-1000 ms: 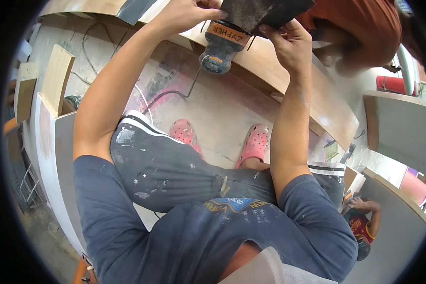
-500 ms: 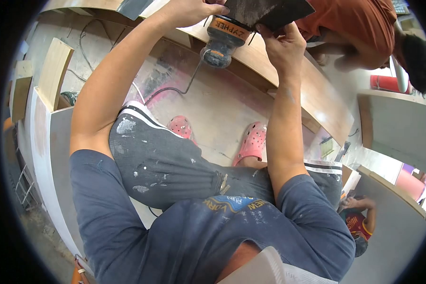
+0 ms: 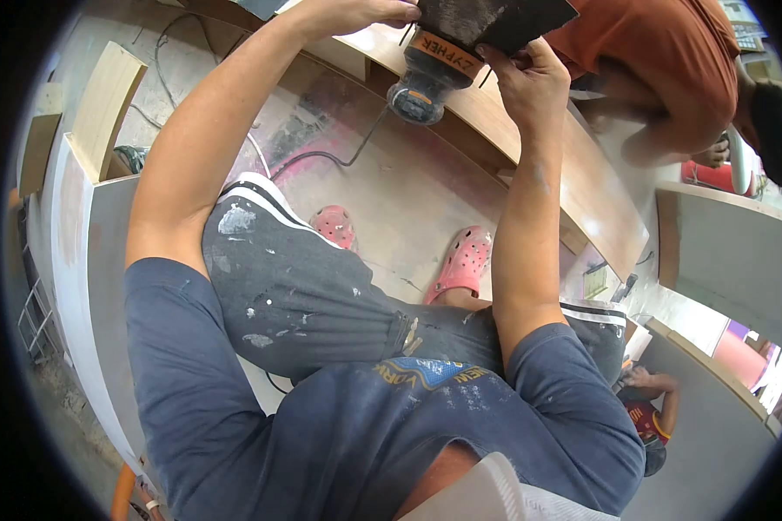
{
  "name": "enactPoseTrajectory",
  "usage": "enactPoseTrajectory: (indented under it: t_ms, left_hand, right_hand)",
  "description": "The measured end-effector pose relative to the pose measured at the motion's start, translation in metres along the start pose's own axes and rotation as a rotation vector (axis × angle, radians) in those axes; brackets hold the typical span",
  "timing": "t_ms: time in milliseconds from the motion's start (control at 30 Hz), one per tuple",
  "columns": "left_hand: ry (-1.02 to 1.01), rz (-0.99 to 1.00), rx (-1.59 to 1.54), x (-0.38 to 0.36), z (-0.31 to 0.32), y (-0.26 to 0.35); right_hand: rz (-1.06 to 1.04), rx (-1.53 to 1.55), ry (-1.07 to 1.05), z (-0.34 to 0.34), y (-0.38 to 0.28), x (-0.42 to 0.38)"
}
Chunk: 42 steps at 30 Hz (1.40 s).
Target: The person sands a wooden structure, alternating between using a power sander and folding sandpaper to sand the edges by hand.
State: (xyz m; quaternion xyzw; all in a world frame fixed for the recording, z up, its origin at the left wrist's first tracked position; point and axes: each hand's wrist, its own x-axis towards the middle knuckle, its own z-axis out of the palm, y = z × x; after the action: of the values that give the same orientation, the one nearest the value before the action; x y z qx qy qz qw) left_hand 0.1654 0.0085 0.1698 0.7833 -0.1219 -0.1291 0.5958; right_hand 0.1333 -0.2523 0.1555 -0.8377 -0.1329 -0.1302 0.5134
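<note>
A corded sheet sander (image 3: 421, 87) with an orange label lies at the top of the view, its pad side covered by a dark, dusty sheet of sandpaper (image 3: 530, 22). My left hand (image 3: 369, 13), partly cut off by the top edge, is closed with its fingertips at the sheet's left edge beside the sander. On the other side, my right hand (image 3: 534, 82) pinches the sheet's lower edge between thumb and fingers. The sander's black cord (image 3: 326, 156) runs down and left to the floor.
Long wooden panels (image 3: 582, 187) stretch diagonally behind the sander. A person in an orange shirt (image 3: 660, 52) crouches at upper right; another person (image 3: 650, 417) is at lower right. A white-edged cabinet (image 3: 74, 200) stands on the left. My pink clogs (image 3: 460, 260) rest on the stained floor.
The sander and both hands have shifted slightly right in the view, still with the sandpaper. The person in orange has moved a little, and one of that person's hands now shows.
</note>
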Motion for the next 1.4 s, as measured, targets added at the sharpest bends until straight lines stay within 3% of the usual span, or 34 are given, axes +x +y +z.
enactPoseTrajectory:
  t_ms: [200,400,633,833,1133,1333,1400]
  left_hand:
    - [-0.012,-0.120,-0.050,-0.005,-0.002,0.005]
    - [0.021,-0.110,0.065,-0.004,0.002,0.006]
    - [0.043,-0.164,0.148,-0.003,0.006,0.013]
    - [0.050,-0.160,0.165,-0.004,0.008,0.010]
    - [0.027,-0.177,0.327,-0.003,0.007,0.020]
    - [-0.006,-0.236,0.181,-0.005,-0.015,0.018]
    - [-0.055,-0.175,0.225,-0.008,-0.021,0.007]
  right_hand:
    - [0.076,-0.045,-0.010,0.002,-0.001,0.001]
    - [0.213,0.207,-0.121,-0.016,0.001,0.001]
    - [0.126,0.034,-0.069,-0.019,0.002,0.000]
    - [0.254,0.139,-0.132,-0.022,-0.001,0.002]
    - [0.244,0.058,-0.122,-0.022,-0.003,0.000]
    - [0.240,-0.039,-0.224,-0.034,-0.001,-0.001]
    - [0.241,0.016,-0.311,-0.042,-0.002,-0.006]
